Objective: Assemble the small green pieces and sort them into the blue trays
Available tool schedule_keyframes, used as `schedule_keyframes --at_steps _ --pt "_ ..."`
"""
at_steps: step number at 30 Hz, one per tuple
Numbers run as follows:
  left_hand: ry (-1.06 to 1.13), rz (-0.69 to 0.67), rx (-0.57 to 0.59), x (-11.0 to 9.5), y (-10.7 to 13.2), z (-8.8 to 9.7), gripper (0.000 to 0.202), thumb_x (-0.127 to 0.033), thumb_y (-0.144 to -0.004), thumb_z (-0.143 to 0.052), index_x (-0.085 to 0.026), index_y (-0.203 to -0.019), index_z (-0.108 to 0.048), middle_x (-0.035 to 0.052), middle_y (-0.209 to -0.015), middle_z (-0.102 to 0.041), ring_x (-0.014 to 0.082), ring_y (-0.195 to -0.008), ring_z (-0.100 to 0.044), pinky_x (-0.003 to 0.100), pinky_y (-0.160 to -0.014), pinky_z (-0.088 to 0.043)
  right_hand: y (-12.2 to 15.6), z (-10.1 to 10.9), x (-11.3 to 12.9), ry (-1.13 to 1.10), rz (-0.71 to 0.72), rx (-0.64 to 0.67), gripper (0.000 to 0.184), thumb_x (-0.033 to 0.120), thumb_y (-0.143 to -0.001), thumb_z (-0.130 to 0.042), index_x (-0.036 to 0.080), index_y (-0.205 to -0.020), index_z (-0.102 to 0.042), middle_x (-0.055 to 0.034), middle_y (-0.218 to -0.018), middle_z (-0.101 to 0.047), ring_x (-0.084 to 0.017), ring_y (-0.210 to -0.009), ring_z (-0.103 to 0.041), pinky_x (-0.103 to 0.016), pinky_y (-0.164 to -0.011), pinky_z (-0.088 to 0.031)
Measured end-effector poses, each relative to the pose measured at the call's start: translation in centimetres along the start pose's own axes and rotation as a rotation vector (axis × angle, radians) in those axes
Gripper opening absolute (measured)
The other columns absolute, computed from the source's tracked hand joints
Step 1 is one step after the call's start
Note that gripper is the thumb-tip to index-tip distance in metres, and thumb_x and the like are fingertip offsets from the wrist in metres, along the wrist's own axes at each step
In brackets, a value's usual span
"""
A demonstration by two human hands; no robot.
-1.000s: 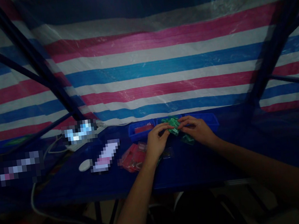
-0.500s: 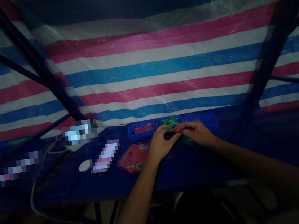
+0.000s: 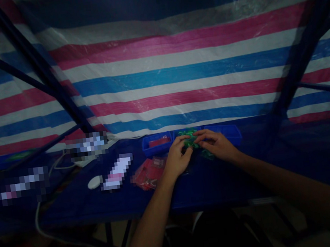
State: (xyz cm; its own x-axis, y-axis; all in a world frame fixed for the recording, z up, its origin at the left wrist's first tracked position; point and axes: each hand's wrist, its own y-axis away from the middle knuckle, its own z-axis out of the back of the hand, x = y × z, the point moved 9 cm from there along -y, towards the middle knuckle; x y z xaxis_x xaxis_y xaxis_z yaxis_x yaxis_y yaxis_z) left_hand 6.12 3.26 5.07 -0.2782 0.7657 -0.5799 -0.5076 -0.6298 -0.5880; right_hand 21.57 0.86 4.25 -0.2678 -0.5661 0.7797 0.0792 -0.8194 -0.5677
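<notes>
My left hand (image 3: 178,157) is at the front of the middle blue bin, its thumb apart from its curved fingers. Facing it from the right is my right hand (image 3: 218,145), fingers apart as well. Between the two lie small shiny green pieces (image 3: 194,143), too dark to name; I see nothing clearly gripped. More green strips (image 3: 188,132) fill the middle bin. Another green piece (image 3: 207,155) rests on the table under my right hand. Beside my left wrist are clear packets with red contents (image 3: 149,174).
The left blue bin (image 3: 146,146) holds red packets; a right blue bin (image 3: 229,131) adjoins the row. A blurred-out phone (image 3: 118,171), a white round object (image 3: 95,182) and a power strip with cables (image 3: 89,158) sit leftward on the blue table (image 3: 215,189). Metal posts flank a striped tarp.
My hands, whose fingertips met before, have moved slightly apart. Green pieces between them now show more plainly.
</notes>
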Motion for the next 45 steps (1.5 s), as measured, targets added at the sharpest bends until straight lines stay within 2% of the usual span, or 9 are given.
schedule_keyframes --at_steps 4,9,18,29,40,43,45 --pt "0.016 0.004 -0.008 0.2 0.1 0.0 0.021 -0.023 -0.098 -0.057 -0.021 -0.112 -0.072 0.0082 -0.127 -0.065 0.0219 -0.117 -0.063 0.038 -0.102 -0.053 0.0 -0.6 0.2 -0.004 -0.032 0.054 0.02 0.025 -0.09 -0.063 0.024 -0.103 -0.078 -0.006 -0.111 -0.073 -0.021 -0.105 -0.069 -0.038 -0.097 -0.052" --pt "-0.021 0.016 -0.045 0.4 0.0 0.4 0.02 -0.031 -0.099 -0.058 -0.02 -0.108 -0.072 0.0078 -0.119 -0.067 0.0215 -0.112 -0.065 0.036 -0.098 -0.053 0.1 -0.4 0.2 0.012 -0.066 0.033 0.02 0.026 -0.089 -0.062 0.022 -0.104 -0.076 -0.0059 -0.107 -0.072 -0.02 -0.099 -0.069 -0.036 -0.092 -0.054" --pt "-0.038 0.044 -0.073 0.4 0.0 0.7 0.022 -0.036 -0.099 -0.059 -0.02 -0.105 -0.073 0.0079 -0.113 -0.068 0.0205 -0.104 -0.066 0.032 -0.085 -0.055 0.1 -0.2 0.1 0.017 -0.079 0.016 0.021 0.028 -0.089 -0.062 0.023 -0.104 -0.077 -0.007 -0.111 -0.071 -0.02 -0.1 -0.068 -0.037 -0.093 -0.054" --pt "-0.045 0.051 -0.066 0.3 0.0 0.7 0.024 -0.038 -0.1 -0.057 -0.02 -0.103 -0.073 0.007 -0.109 -0.068 0.0192 -0.099 -0.066 0.03 -0.081 -0.052 0.2 -0.2 -0.6 -0.036 -0.083 0.003 0.022 0.029 -0.089 -0.063 0.023 -0.106 -0.075 -0.0069 -0.112 -0.071 -0.018 -0.091 -0.069 -0.035 -0.084 -0.058" --pt "-0.052 0.062 -0.057 0.2 0.0 0.6 0.024 -0.038 -0.099 -0.058 -0.02 -0.103 -0.073 0.0067 -0.106 -0.07 0.0191 -0.097 -0.066 0.03 -0.08 -0.053 0.3 -0.1 -0.2 -0.002 -0.089 -0.01 0.022 0.031 -0.089 -0.064 0.023 -0.105 -0.076 -0.0067 -0.109 -0.072 -0.019 -0.091 -0.069 -0.036 -0.086 -0.058" --pt "-0.056 0.108 -0.097 0.7 0.1 1.0 0.023 -0.039 -0.098 -0.06 -0.02 -0.102 -0.071 0.0061 -0.102 -0.071 0.0189 -0.092 -0.067 0.029 -0.075 -0.053 0.2 0.2 -0.7 0.007 -0.096 -0.035 0.022 0.033 -0.09 -0.064 0.023 -0.106 -0.076 -0.0066 -0.108 -0.072 -0.018 -0.085 -0.069 -0.036 -0.082 -0.06" --pt "-0.031 0.151 -0.155 1.2 0.2 1.5 0.023 -0.039 -0.097 -0.062 -0.02 -0.109 -0.068 0.0055 -0.101 -0.072 0.0185 -0.089 -0.068 0.029 -0.072 -0.054 0.2 0.6 -1.2 0.009 -0.111 -0.085 0.025 0.036 -0.09 -0.066 0.023 -0.109 -0.076 -0.0072 -0.111 -0.072 -0.018 -0.084 -0.07 -0.036 -0.08 -0.061"
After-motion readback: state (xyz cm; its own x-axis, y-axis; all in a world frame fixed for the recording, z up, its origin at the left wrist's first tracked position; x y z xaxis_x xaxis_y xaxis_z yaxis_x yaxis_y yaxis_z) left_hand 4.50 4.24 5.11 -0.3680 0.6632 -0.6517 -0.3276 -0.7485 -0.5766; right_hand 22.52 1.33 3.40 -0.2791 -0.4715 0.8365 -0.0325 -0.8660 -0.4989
